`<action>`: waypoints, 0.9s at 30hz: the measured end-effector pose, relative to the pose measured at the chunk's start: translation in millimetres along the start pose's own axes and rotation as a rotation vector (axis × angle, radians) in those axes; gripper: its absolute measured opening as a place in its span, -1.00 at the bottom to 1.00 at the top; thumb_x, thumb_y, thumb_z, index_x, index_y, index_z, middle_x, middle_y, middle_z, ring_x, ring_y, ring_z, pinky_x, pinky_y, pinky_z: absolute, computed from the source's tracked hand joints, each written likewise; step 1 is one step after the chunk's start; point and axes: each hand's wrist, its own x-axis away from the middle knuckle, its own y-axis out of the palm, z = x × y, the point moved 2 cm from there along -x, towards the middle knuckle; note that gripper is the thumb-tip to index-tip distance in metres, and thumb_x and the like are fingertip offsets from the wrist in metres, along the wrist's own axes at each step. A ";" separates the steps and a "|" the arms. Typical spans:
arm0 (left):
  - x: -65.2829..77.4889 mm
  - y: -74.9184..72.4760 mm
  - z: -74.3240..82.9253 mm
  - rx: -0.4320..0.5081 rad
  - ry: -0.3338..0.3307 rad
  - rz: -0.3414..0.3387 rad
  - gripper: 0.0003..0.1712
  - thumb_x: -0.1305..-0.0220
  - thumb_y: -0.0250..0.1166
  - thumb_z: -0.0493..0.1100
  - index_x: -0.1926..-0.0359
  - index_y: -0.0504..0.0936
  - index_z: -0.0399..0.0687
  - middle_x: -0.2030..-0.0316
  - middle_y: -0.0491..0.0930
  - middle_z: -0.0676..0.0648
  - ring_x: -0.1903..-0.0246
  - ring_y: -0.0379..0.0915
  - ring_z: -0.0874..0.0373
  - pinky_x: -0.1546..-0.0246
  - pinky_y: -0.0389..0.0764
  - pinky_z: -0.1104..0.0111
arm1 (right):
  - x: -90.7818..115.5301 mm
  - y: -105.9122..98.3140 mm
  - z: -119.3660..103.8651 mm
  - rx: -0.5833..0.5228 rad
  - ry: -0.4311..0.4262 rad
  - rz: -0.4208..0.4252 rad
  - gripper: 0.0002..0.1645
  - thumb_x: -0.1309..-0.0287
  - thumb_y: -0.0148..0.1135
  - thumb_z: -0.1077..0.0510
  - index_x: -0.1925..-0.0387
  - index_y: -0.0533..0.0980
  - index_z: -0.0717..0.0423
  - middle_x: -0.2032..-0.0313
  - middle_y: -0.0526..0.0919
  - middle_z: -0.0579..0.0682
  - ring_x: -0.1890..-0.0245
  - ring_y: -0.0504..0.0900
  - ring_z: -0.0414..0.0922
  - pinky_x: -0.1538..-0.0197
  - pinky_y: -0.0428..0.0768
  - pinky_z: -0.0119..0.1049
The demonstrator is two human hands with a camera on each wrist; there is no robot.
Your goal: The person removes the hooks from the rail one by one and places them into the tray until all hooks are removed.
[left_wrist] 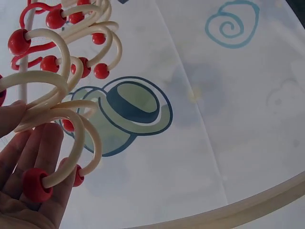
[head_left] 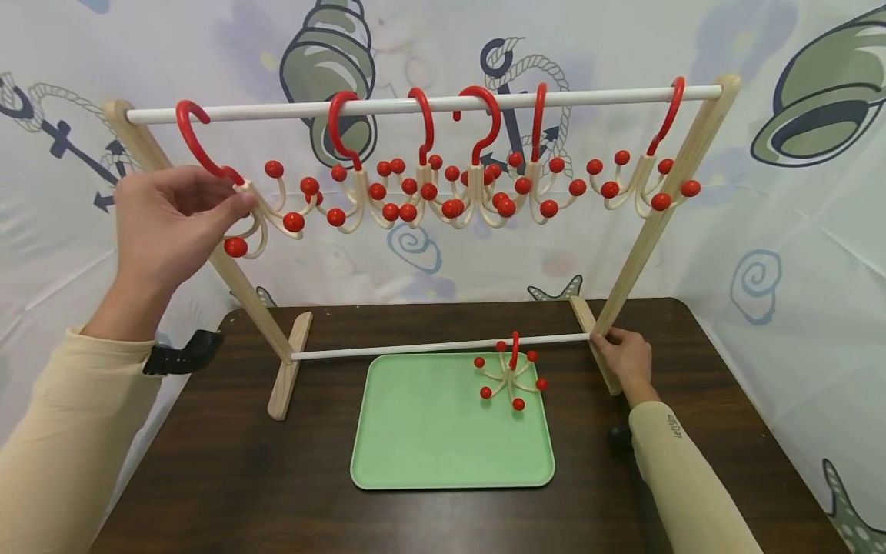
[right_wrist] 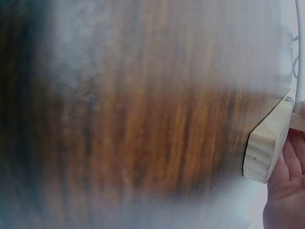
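Observation:
At the rack's left end my left hand (head_left: 173,231) pinches a cream hanger (head_left: 259,208) with curled arms tipped with red balls. Its red hook crosses the white top bar (head_left: 263,111). The left wrist view shows the hanger's arms (left_wrist: 71,138) spreading out past my fingers. Several similar hangers (head_left: 477,192) hang along the bar to the right. Low on the right, my right hand (head_left: 626,362) grips the wooden rack (head_left: 637,246) where post and foot meet. The right wrist view shows that hand (right_wrist: 288,186) beside the wooden foot (right_wrist: 267,143).
A green tray (head_left: 443,438) lies on the dark wooden table (head_left: 228,462) under the rack. One more hanger (head_left: 511,377) sits on the tray's back right part. A lower white bar (head_left: 415,348) joins the rack's feet. Behind stands a printed cloth (head_left: 429,261).

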 end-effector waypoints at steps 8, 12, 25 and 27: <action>26.9 0.0 -6.5 0.036 0.046 0.037 -0.72 -0.12 0.47 -0.20 0.19 0.75 -0.30 0.47 0.64 0.33 0.36 0.61 0.36 0.24 0.49 0.51 | 5.0 -4.0 2.4 -0.005 0.009 0.002 -0.42 -0.28 0.24 -0.09 -0.11 0.57 0.30 0.00 0.62 0.34 0.08 0.61 0.25 0.05 0.57 0.13; 42.5 -0.1 -18.0 0.028 0.038 0.043 -0.72 -0.07 0.49 -0.25 0.19 0.74 -0.33 0.47 0.63 0.35 0.38 0.58 0.36 0.17 0.49 0.56 | 5.7 -4.7 1.5 0.000 0.007 -0.007 -0.42 -0.28 0.24 -0.10 -0.11 0.57 0.28 0.02 0.64 0.32 0.10 0.61 0.25 0.08 0.58 0.13; 140.7 71.0 -36.2 0.140 0.032 -0.155 -0.85 0.00 0.49 -0.43 0.35 0.72 -0.27 0.48 0.69 -0.11 0.53 0.56 0.22 0.55 0.51 0.58 | 8.2 -4.9 -1.3 0.005 0.005 0.005 -0.46 -0.27 0.27 -0.06 -0.08 0.59 0.28 0.05 0.66 0.31 0.11 0.61 0.25 0.08 0.57 0.13; 157.9 88.7 -37.9 0.170 0.030 -0.196 -0.85 0.00 0.49 -0.43 0.36 0.71 -0.24 0.47 0.70 -0.12 0.52 0.57 0.18 0.60 0.49 0.57 | 9.0 -4.3 -1.1 0.006 0.009 -0.002 -0.45 -0.28 0.26 -0.07 -0.09 0.59 0.28 0.04 0.65 0.31 0.10 0.61 0.25 0.06 0.57 0.12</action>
